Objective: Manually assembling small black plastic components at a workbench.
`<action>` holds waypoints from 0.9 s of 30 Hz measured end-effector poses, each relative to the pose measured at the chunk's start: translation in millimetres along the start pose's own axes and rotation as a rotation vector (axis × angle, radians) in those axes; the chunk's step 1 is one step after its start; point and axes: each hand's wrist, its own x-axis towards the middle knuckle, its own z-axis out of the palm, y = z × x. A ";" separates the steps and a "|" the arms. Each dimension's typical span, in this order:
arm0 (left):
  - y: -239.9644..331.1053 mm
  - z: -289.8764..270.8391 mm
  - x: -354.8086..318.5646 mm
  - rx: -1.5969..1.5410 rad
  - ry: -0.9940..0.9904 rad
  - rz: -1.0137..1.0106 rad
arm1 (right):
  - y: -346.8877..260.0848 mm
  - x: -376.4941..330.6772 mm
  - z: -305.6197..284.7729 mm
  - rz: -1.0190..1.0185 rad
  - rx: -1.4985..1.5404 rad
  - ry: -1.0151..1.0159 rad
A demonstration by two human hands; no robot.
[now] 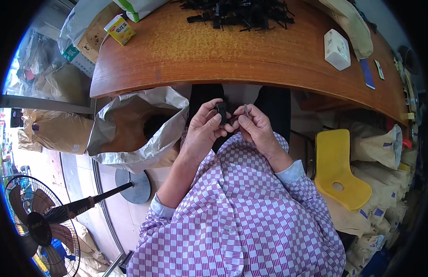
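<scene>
My left hand (202,129) pinches a small black plastic part (221,111) between thumb and fingers, held in front of my lap below the table edge. My right hand (255,129) sits right beside it, fingers closed on a thin grey metal pin (246,111) that points up. The two hands touch at the fingertips. A pile of several black plastic parts (241,14) lies on the far side of the wooden table (214,60).
An open grey-lined paper sack (140,129) stands at my left. A yellow carton (120,28) and a white box (336,49) lie on the table. A yellow plastic chair (338,171) and stacked sacks are at the right, a standing fan (43,221) at the lower left.
</scene>
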 end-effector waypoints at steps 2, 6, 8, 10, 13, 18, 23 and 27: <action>0.0 -3.4 0.5 -0.066 -0.080 -0.057 | -1.9 -0.5 -1.2 0.003 0.020 -0.016; -4.0 -0.5 -0.4 -0.056 -0.151 -0.124 | -3.9 4.3 -7.7 0.079 0.188 -0.090; -4.0 5.5 -2.0 -0.024 -0.153 -0.139 | -0.6 5.7 -10.1 0.103 0.202 -0.107; -6.4 6.5 -2.7 0.026 -0.141 -0.151 | -0.8 6.1 -10.5 0.131 0.216 -0.124; -5.4 7.5 -2.7 0.214 -0.121 -0.136 | -2.8 6.0 -11.0 0.157 0.196 -0.123; -8.4 10.0 -5.0 0.764 -0.148 0.026 | 1.2 2.3 -12.9 0.101 -0.046 -0.112; -21.6 10.7 -2.1 0.849 -0.141 0.207 | 2.2 -6.2 -4.1 0.029 -0.217 -0.034; -6.5 12.8 -2.9 0.772 -0.121 0.082 | -5.9 -15.0 2.7 0.102 -0.267 -0.037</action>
